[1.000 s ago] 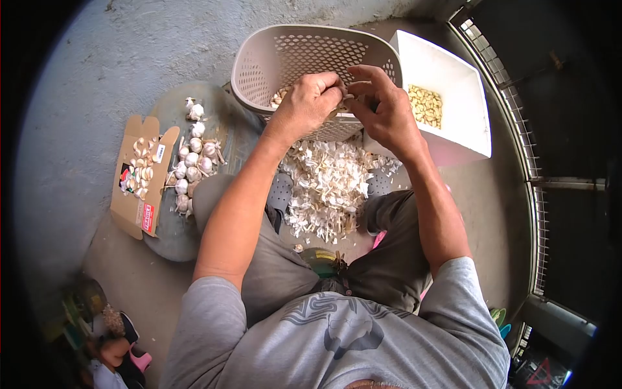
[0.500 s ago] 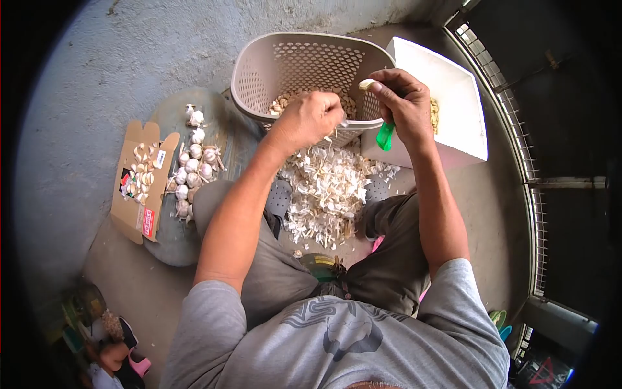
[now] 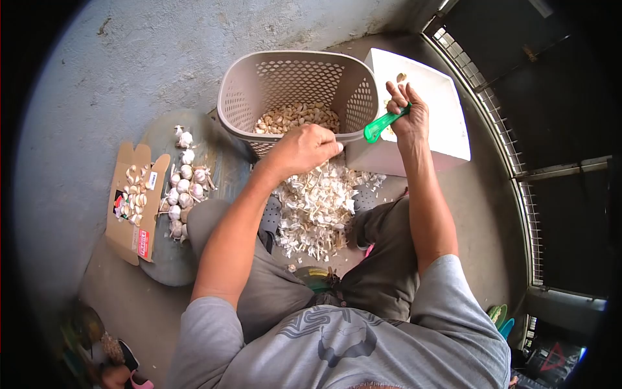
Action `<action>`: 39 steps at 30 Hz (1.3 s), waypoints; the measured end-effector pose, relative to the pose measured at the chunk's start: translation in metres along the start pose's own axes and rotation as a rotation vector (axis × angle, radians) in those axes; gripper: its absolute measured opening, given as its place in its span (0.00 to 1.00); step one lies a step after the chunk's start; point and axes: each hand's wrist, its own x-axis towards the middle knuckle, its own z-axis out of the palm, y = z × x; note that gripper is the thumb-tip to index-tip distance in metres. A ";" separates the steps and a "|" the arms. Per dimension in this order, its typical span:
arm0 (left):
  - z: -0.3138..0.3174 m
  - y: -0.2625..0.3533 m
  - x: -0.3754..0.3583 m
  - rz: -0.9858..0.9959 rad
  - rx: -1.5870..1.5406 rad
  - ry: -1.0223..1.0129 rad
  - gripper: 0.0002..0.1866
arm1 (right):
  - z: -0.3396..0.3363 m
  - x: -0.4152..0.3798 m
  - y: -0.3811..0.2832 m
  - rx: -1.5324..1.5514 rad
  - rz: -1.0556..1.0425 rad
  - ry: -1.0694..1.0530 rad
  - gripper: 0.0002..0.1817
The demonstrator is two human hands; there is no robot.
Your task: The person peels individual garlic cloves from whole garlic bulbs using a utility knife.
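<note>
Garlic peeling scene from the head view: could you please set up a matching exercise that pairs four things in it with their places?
Things:
1. green-handled tool
2. unpeeled cloves
3. garlic skins
4. whole garlic bulbs

Places:
A. piled on the floor between the person's legs
B. in the perforated basket
C. in the right hand, above the white box
D. on the flat board beside the cardboard box

Pairs: 1-C, 2-B, 3-A, 4-D
</note>
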 end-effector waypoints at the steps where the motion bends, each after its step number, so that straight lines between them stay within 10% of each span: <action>1: 0.000 -0.003 0.003 -0.011 -0.016 0.060 0.23 | -0.006 0.004 0.001 -0.027 0.036 -0.040 0.11; 11: -0.011 -0.025 0.018 -0.056 -0.757 0.618 0.35 | 0.067 -0.095 0.081 -1.241 -0.038 -0.623 0.19; 13: -0.009 -0.022 0.015 -0.037 -0.753 0.619 0.35 | 0.064 -0.092 0.096 -1.257 -0.304 -0.747 0.20; 28: 0.012 -0.014 0.019 0.125 -0.853 0.580 0.29 | 0.067 -0.087 0.083 -1.162 -0.235 -0.684 0.18; 36: 0.012 -0.007 0.016 -0.246 -1.309 0.683 0.24 | 0.062 -0.083 0.094 -1.282 -0.536 -0.706 0.15; 39: 0.007 -0.015 0.014 -0.223 -1.284 0.663 0.24 | 0.072 -0.095 0.083 -1.042 -0.035 -0.559 0.13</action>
